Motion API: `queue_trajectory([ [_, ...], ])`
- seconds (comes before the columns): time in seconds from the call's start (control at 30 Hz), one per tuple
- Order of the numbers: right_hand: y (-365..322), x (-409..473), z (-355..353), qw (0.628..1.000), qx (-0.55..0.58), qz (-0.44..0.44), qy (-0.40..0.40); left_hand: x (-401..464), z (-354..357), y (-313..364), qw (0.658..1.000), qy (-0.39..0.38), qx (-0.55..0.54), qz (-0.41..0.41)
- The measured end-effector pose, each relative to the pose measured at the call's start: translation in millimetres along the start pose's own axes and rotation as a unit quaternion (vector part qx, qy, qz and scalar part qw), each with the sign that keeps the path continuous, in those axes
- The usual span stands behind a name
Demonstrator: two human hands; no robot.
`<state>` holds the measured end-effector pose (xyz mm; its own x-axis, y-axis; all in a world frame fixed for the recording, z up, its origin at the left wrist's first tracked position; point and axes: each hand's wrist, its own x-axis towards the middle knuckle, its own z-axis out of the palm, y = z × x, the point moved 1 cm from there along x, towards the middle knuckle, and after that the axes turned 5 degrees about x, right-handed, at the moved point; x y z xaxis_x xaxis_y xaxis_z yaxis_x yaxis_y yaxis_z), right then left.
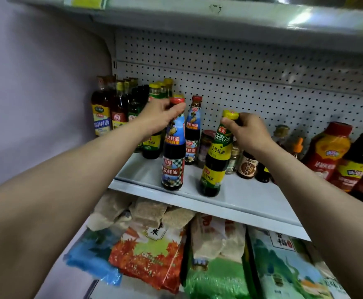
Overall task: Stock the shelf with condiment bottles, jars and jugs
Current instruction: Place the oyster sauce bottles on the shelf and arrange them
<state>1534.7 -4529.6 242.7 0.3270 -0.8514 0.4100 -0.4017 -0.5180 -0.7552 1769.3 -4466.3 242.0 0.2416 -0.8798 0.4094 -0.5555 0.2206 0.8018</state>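
Two hands (161,117) (249,132), two red-capped bottles (174,156) (192,134), one yellow-capped bottle (216,156), two big red jugs (327,152) (355,165).

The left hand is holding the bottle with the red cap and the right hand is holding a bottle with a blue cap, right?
Not quite. The head view shows the right hand gripping the neck of a bottle with a yellow cap, not a blue one. The rest is right: the left hand holds the bottle with the red cap.
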Motion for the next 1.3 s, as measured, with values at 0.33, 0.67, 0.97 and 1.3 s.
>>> queue_trajectory([
  [0.33, 19, 21, -2, 0.999, -0.012, 0.033, 0.026, 59, 34, -21, 1.000, -0.012, 0.001, 0.018],
  [0.67, 45, 7, 11, 0.995, 0.057, 0.071, 0.036, 90, 65, -41, 0.998, -0.032, -0.060, 0.017],
  [0.97, 84, -26, 32, 0.982, 0.130, 0.137, -0.019, 87, 67, -56, 0.982, -0.170, -0.064, -0.059],
  [1.3, 105, -41, 54, 0.977, 0.114, 0.179, -0.025, 81, 83, -54, 0.997, -0.079, 0.001, -0.027],
])
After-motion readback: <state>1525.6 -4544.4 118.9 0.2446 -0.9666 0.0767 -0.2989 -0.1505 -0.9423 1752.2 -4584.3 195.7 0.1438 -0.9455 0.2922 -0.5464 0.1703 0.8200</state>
